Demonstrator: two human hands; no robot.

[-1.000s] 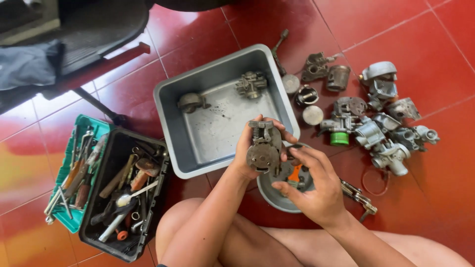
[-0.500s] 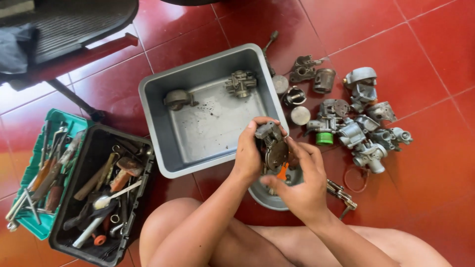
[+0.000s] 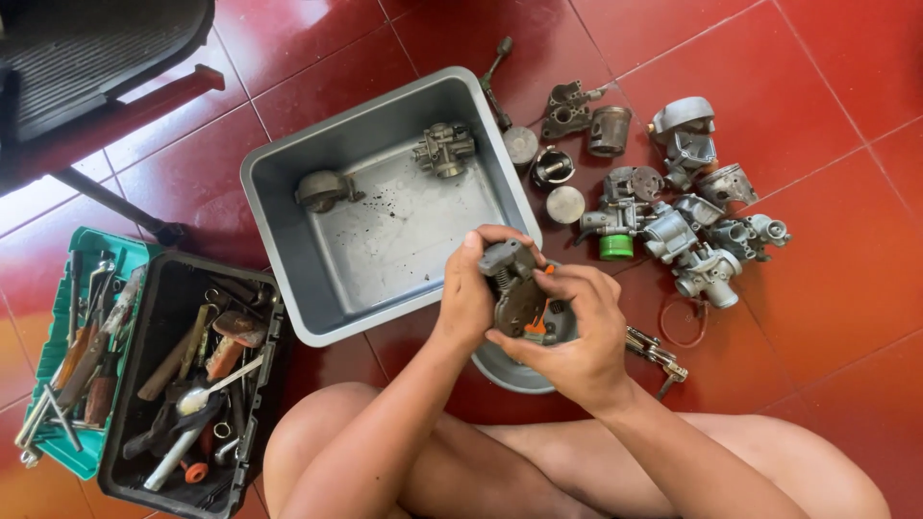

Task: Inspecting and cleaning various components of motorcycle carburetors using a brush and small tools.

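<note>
A person sits cross-legged on the red tiled floor (image 3: 827,288), both hands working one grey metal carburetor body (image 3: 514,288) held above a small round metal bowl (image 3: 500,365). The left hand (image 3: 468,293) is wrapped around the body's left side, fingers curled over its top. The right hand (image 3: 577,332) cups it from the right and below, thumb pressed on its face; something small and orange (image 3: 535,329) shows by that thumb.

Just beyond the hands lies one grey rectangular tray (image 3: 279,240) holding two parts: one carburetor (image 3: 444,149) near its far edge and one round bowl-shaped piece (image 3: 321,189) at its left. To the right, a heap of about a dozen carburetor parts (image 3: 673,211) lies on the floor, one with a green cap (image 3: 615,246). At the left stand two tool holders: one black toolbox (image 3: 154,404) and one green tray (image 3: 67,384), both full of hand tools.
</note>
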